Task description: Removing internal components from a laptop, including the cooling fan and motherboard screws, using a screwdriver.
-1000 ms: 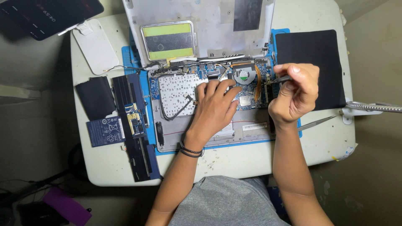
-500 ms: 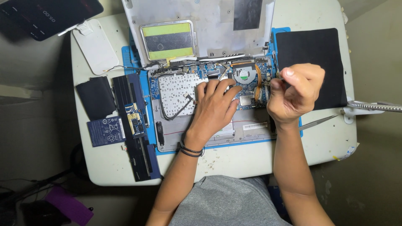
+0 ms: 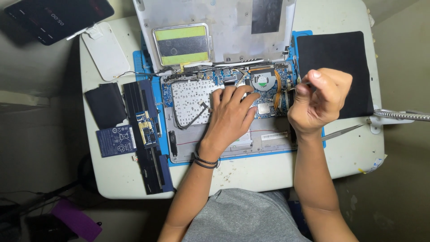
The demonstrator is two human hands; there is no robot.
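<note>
L hand (image 3: 232, 114) is lying flat, fingers spread, on the opened laptop (image 3: 215, 116), pressing its board just left of the round fan (image 3: 263, 82). R hand (image 3: 319, 101) is hovering over the laptop's right edge, fingers curled tight on sth. small; can't tell what. Laptop is sitting on a blue mat (image 3: 152, 89), mid-table. Open room: black pad (image 3: 336, 67) at right, bare white table (image 3: 251, 172) along the near edge. Long battery (image 3: 145, 134) and a labelled blue-black card (image 3: 115, 140) are lying near the left edge. Tweezers (image 3: 342, 132) are lying right of the wrist.
</note>
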